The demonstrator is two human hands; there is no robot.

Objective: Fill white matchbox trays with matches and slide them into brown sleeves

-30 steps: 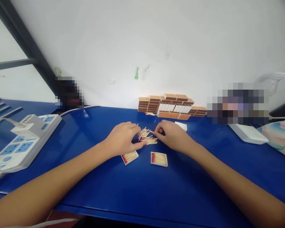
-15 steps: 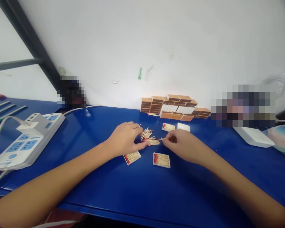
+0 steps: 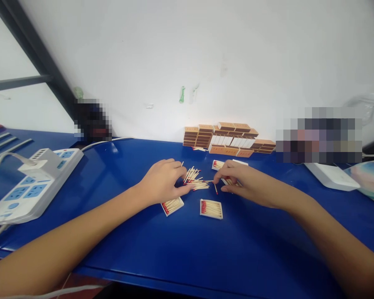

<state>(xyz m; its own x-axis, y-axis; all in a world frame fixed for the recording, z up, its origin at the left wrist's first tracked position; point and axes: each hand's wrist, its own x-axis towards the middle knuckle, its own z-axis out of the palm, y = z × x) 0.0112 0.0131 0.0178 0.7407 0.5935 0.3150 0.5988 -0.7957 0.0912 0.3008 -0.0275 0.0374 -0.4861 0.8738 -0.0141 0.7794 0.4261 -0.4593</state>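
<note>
A loose pile of matches (image 3: 195, 181) with red heads lies on the blue table (image 3: 187, 249) between my hands. My left hand (image 3: 162, 181) rests curled at the pile's left side, thumb touching the sticks. My right hand (image 3: 239, 183) is to the right of the pile, fingers pinched on a few matches, one red-tipped stick pointing down at the table. Two open match trays filled with matches sit in front: one (image 3: 172, 206) under my left hand's heel, one (image 3: 211, 208) below the pile. Another tray (image 3: 217, 164) lies just behind my right hand.
A stack of brown and white matchboxes (image 3: 226, 139) stands against the white wall. A white power strip (image 3: 31, 182) with cables lies at the left. A white flat device (image 3: 332, 176) and a colourful cloth (image 3: 369, 178) are at the right.
My right hand has drawn back from the pile to the right with a few matches pinched in its fingers. My left hand has stayed by the pile.
</note>
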